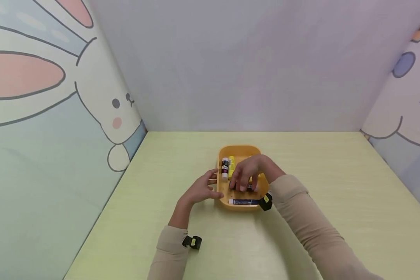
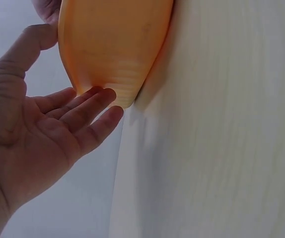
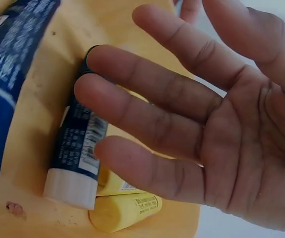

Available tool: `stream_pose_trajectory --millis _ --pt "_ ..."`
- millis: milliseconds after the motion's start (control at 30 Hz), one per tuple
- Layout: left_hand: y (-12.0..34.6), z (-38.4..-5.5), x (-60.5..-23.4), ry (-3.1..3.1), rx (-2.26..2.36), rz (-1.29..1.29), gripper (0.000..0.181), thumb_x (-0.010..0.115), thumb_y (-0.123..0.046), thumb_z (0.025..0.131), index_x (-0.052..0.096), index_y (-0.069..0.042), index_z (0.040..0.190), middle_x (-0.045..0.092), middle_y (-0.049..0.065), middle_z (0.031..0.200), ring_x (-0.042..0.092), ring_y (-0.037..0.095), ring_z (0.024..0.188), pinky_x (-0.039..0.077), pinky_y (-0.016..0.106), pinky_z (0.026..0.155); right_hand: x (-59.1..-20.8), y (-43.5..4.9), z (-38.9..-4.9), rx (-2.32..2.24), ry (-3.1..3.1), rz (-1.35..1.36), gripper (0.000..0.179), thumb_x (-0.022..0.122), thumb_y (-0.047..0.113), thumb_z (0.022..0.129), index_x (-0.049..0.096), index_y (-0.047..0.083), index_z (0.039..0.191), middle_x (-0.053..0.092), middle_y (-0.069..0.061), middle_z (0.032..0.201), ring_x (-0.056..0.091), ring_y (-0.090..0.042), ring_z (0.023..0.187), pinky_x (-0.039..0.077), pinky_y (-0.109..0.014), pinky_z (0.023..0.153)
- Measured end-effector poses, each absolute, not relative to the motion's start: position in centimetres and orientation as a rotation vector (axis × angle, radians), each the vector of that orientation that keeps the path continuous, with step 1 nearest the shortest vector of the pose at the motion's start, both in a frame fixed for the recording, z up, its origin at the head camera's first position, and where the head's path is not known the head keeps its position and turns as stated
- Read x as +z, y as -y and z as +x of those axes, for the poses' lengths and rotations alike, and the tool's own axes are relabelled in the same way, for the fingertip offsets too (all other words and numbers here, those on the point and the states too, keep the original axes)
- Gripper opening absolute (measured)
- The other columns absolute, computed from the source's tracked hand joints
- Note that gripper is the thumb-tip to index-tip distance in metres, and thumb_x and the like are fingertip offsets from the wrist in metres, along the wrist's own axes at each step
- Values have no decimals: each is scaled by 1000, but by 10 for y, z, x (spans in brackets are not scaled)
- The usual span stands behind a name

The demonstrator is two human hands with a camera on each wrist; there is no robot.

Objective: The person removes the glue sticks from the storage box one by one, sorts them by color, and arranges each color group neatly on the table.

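Looking down from my distant seat, with 12 o'clock straight ahead, I meet the sleeves first: the left sleeve (image 1: 171,247) at 7 from the tray, the right sleeve (image 1: 311,217) at 4. The left hand (image 1: 200,190) sits at the 8 o'clock side of the orange tray (image 1: 239,147), fingers loosely spread, thumb on the rim, fingertips at its side. Inside, nearest, a blue tube (image 1: 245,202) lies crosswise, white end at 9, flat end toward 3. Just beyond lies the dark-blue stick (image 3: 75,144), long axis about 9 to 3, its white cap (image 3: 70,188) pointing to 3. The right hand (image 1: 247,169) comes over it from 4, fingers extended across the stick, thumb apart, nothing gripped; how firmly they press I cannot tell. Farther in, toward 10, a white-ended stick (image 1: 224,168) and a yellow stick (image 1: 231,167) lie parallel, both 12 to 6. Past the table (image 1: 318,167), a pale wall (image 1: 245,70) stands at 12
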State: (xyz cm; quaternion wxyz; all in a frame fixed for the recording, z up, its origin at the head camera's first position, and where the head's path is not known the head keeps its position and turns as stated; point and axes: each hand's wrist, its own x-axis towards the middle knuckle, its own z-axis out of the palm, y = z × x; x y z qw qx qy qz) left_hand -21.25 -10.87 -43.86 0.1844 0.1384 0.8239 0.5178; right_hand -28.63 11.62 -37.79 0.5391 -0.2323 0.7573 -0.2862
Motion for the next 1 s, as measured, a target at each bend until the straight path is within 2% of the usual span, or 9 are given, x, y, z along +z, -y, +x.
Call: stream_pose_trajectory --millis 467,800,933,1000 --pt "106 -210 -438 -2307 1461 391 89 80 -16 72 30 -14 145 39 3 141 43 23 124 38 43 98 -391 -96 -290 -448 -1660 -543 47 69 4 80 62 22 123 58 -4 117 54 -23 103 51 -45 80" --pt "103 -210 -437 -2311 1435 395 87 80 -15 73 30 -14 145 40 3 140 43 24 123 38 45 97 -394 -91 -286 -396 -1551 -527 46 67 3 81 57 13 125 55 -8 117 54 -22 100 49 -50 83" --pt "102 -211 -436 -2318 1430 408 86 79 -15 74 30 -13 144 43 6 138 43 25 122 40 46 96 -400 -91 -288 -347 -1581 -523 44 68 2 80 60 16 120 56 -8 113 54 -24 98 50 -47 81" --pt "102 -211 -436 -2319 1427 404 86 79 -16 74 30 -13 145 44 6 137 44 25 122 40 45 96 -417 -93 -296 -311 -1621 -552 42 69 6 80 61 19 119 56 -7 110 55 -24 95 52 -44 76"
